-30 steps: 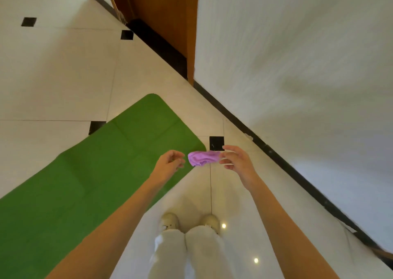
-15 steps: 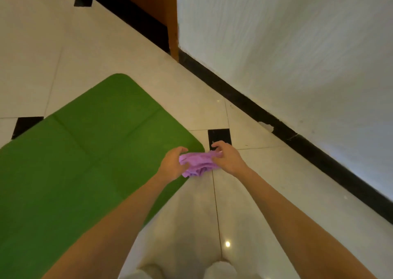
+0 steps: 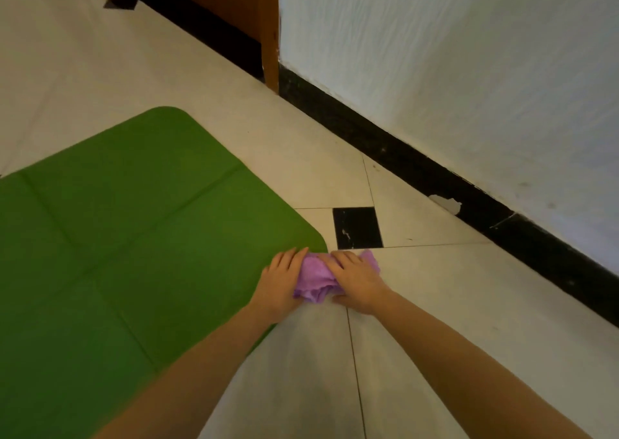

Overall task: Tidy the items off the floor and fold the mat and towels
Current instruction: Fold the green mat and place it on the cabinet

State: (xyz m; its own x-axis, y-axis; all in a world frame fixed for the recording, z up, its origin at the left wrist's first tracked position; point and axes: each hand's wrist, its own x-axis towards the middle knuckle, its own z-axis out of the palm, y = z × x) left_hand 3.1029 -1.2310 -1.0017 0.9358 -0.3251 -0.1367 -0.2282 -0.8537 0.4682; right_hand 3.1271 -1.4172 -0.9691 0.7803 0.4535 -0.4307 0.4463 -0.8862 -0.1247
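Both grips lie flat with fingers straight, the left hand (image 3: pixel 280 279) and right hand (image 3: pixel 355 279) pressing a crumpled purple towel (image 3: pixel 315 278) onto the tiled floor (image 3: pixel 418 304) just beside the green mat (image 3: pixel 134 237) corner.

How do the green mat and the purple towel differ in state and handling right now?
The green mat lies spread flat, while the purple towel is bunched and wrinkled. The mat is far larger than the towel. The left hand and right hand are both on the towel; neither grips the mat. Both are on the tiled floor.
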